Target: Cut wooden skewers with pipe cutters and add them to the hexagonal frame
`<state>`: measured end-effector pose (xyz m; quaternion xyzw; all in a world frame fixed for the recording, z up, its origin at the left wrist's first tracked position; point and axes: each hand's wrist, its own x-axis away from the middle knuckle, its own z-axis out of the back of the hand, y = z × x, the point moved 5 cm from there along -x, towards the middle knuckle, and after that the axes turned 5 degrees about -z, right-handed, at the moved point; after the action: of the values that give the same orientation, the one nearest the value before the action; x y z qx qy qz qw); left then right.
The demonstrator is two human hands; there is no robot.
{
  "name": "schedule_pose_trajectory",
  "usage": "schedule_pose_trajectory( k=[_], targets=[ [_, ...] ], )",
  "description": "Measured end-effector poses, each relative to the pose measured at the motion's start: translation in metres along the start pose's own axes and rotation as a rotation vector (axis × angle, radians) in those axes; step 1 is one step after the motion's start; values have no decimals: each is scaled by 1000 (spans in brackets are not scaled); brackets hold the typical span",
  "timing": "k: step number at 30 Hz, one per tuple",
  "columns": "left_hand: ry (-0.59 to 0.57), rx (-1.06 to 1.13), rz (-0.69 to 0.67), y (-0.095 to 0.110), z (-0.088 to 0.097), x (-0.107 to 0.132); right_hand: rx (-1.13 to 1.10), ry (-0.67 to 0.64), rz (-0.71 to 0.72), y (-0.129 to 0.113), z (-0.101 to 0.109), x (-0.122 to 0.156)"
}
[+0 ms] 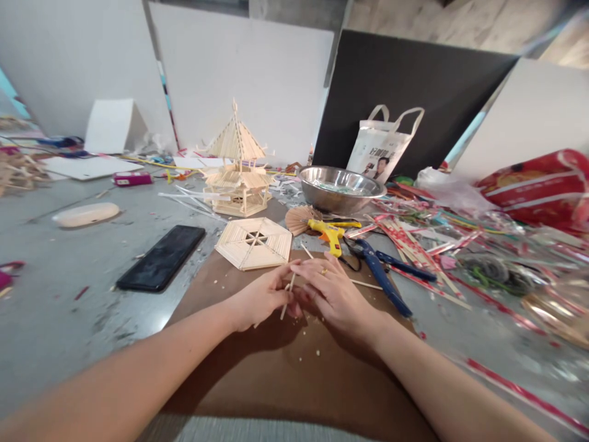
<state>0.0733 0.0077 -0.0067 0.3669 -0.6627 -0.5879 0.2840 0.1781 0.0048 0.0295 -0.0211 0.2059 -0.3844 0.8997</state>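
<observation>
My left hand (261, 297) and my right hand (332, 290) meet over a brown cardboard sheet (294, 374). Both pinch a thin wooden stick (289, 293) between their fingertips, the stick slanting down to the left. Just beyond the hands lies a flat hexagonal panel of glued sticks (254, 242). Behind it stands a small pagoda model made of sticks (237, 169). A yellow glue gun (329, 233) and blue-handled cutters (384, 275) lie to the right of the hands.
A black phone (162, 256) lies at the left. A steel bowl (341, 188), a white tote bag (384, 146) and a heap of red chopstick wrappers (442, 245) fill the right. White and black boards stand behind.
</observation>
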Motion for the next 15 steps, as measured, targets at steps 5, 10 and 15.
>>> schedule_pose_trajectory(
  k=[5,10,15],
  targets=[
    [60,51,69,-7,2,0,-29,-84,49,-4,-3,1],
    [80,-1,32,-5,5,0,41,-12,19,-3,0,1],
    [196,87,8,4,13,1,201,45,-226,31,14,1]
  ],
)
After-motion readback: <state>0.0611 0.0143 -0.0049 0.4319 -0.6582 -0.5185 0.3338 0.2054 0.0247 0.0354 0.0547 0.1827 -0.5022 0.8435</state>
